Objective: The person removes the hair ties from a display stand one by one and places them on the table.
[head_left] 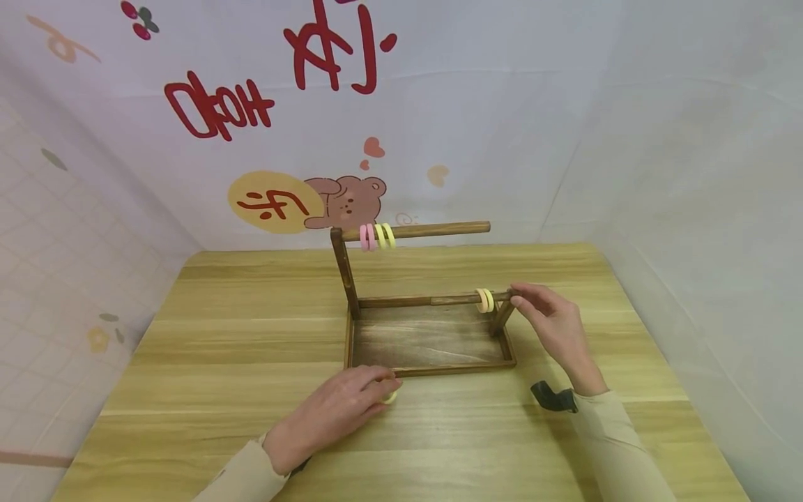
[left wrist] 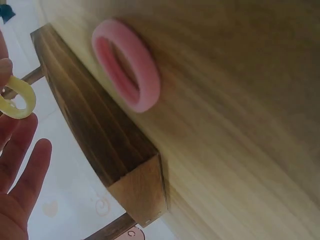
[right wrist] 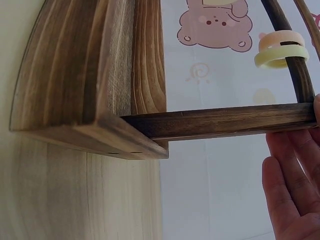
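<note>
My left hand (head_left: 341,408) pinches a pale yellow ring (left wrist: 24,97) at the front edge of a dark wooden rack (head_left: 431,370). A pink ring (left wrist: 126,65) lies on the table beside the rack's base in the left wrist view; in the head view I cannot see it. My right hand (head_left: 552,324) grips the top of the rack's short right post (right wrist: 225,121), at the end of the lower bar (head_left: 452,300). Just left of those fingers, a peach ring (right wrist: 281,38) and a yellow ring (right wrist: 272,56) hang on that bar.
Two pink rings (head_left: 367,238) and two yellow rings (head_left: 385,236) hang on the upper bar (head_left: 445,229), near the tall left post (head_left: 344,268). This bar's right end is free. The wooden table (head_left: 251,328) meets printed white cloth walls (head_left: 502,125) behind and at the sides.
</note>
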